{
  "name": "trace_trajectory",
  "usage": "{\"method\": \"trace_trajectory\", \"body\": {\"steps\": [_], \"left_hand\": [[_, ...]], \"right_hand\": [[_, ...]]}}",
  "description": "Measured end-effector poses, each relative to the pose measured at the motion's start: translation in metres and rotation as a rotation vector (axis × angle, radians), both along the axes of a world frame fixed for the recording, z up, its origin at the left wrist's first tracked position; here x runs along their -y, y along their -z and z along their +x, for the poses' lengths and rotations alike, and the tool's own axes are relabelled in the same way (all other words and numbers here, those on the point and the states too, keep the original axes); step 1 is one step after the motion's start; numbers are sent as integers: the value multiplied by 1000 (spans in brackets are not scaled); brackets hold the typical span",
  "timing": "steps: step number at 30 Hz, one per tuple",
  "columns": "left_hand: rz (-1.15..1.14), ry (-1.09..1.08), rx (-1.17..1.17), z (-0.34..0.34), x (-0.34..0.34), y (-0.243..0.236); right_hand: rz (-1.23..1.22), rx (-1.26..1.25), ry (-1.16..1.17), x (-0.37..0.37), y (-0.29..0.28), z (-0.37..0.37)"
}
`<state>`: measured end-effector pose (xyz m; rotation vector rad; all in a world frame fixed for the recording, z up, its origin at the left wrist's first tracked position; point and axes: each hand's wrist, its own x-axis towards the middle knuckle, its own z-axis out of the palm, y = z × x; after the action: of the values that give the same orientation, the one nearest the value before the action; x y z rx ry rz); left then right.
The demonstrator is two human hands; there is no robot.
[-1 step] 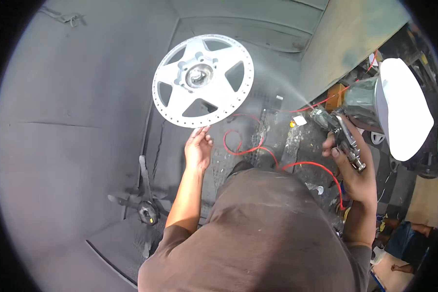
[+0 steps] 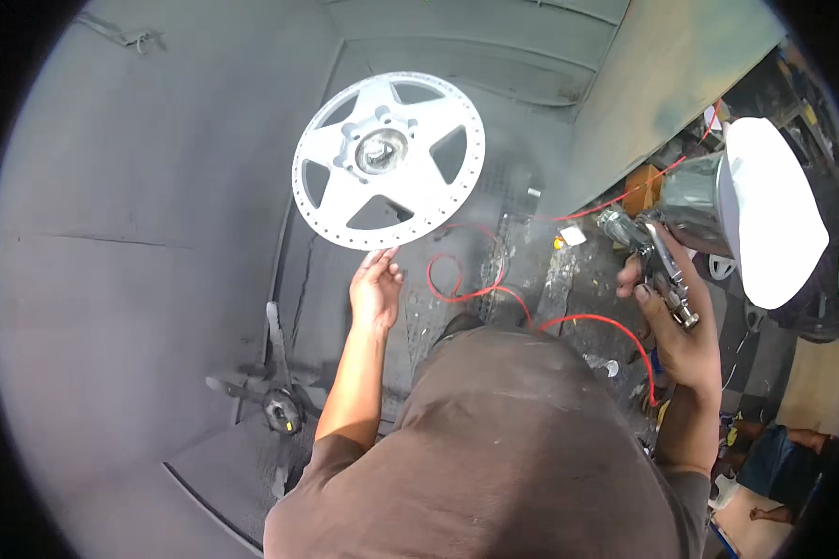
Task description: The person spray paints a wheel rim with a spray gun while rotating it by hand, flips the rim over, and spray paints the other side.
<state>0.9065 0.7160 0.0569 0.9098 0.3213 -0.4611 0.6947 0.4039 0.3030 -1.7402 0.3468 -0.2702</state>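
Note:
A white five-spoke wheel rim (image 2: 408, 198) is held up in front of me, with small holes round its edge and a bare metallic hub bore. My left hand (image 2: 377, 287) is at its near edge, fingers loosely stretched, fingertips at or just under the lip; whether they touch is unclear. My right hand (image 2: 667, 326) grips a metal spray gun (image 2: 660, 265) pointing up and left toward the rim. A cup (image 2: 694, 191) with a large white cover (image 2: 776, 214) sits on the gun. What supports the rim is mostly hidden behind it.
A red hose (image 2: 592, 315) loops across the stained floor below the rim. Grey walls (image 2: 140, 205) stand left and behind, a panel (image 2: 662, 93) at right. A dark stand with splayed legs (image 2: 282, 410) is at lower left. Another person (image 2: 783, 461) is at lower right.
The spray mist between the gun and the rim has gone. The rim and my left hand sit slightly lower in view; my right hand has hardly moved.

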Motion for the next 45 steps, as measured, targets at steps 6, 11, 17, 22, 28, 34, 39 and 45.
{"method": "trace_trajectory", "body": {"steps": [6,11,17,22,28,34,39,45], "left_hand": [[107,-133,23,19,-52,2],[35,-248,29,21,-71,1],[96,69,77,-19,-33,21],[44,653,140,-81,17,23],[12,1018,177,-116,29,-8],[126,608,163,-98,36,4],[-213,-209,-7,-59,59,-16],[-312,-314,-39,-36,49,-33]], "right_hand": [[72,-89,-17,-22,-8,-12],[276,-208,-150,-39,-24,-25],[70,-95,-167,-38,-13,4],[245,-187,-275,-34,-10,5],[307,-338,-533,-16,-14,-11],[34,-200,-293,34,6,-20],[-15,-67,-224,68,9,-17],[199,-214,-392,66,-4,-17]]}}
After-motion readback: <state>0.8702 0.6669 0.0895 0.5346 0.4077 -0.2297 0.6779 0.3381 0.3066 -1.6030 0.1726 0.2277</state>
